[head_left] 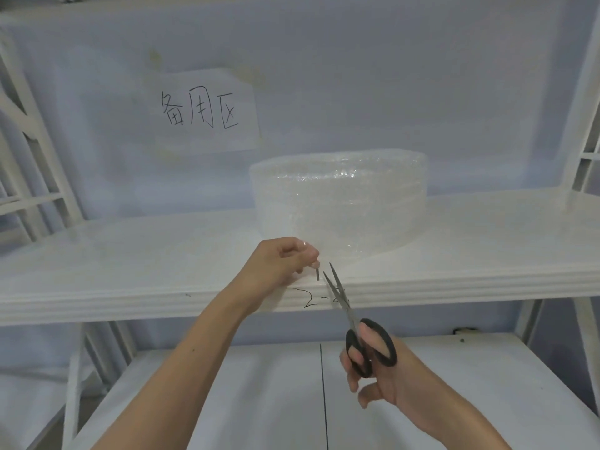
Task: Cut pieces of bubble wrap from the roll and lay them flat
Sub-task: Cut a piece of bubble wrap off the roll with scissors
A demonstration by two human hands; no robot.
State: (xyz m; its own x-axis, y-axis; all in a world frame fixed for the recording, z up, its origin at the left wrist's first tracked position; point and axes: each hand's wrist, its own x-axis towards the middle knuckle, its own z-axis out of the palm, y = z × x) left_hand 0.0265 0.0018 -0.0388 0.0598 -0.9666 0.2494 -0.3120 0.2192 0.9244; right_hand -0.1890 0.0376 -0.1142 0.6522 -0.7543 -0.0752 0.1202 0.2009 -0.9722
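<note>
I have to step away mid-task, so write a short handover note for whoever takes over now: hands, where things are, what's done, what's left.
Left hand: pinches the loose end of the bubble wrap at the shelf's front edge.
Right hand: holds the black-handled scissors, blades slightly apart, tips beside the pinched end.
Bubble wrap roll: stands on end on the shelf, just behind the hands.
Done: end pulled out; no cut pieces in view.
Left: cut each piece and lay it flat, perhaps on the lower surface.
</note>
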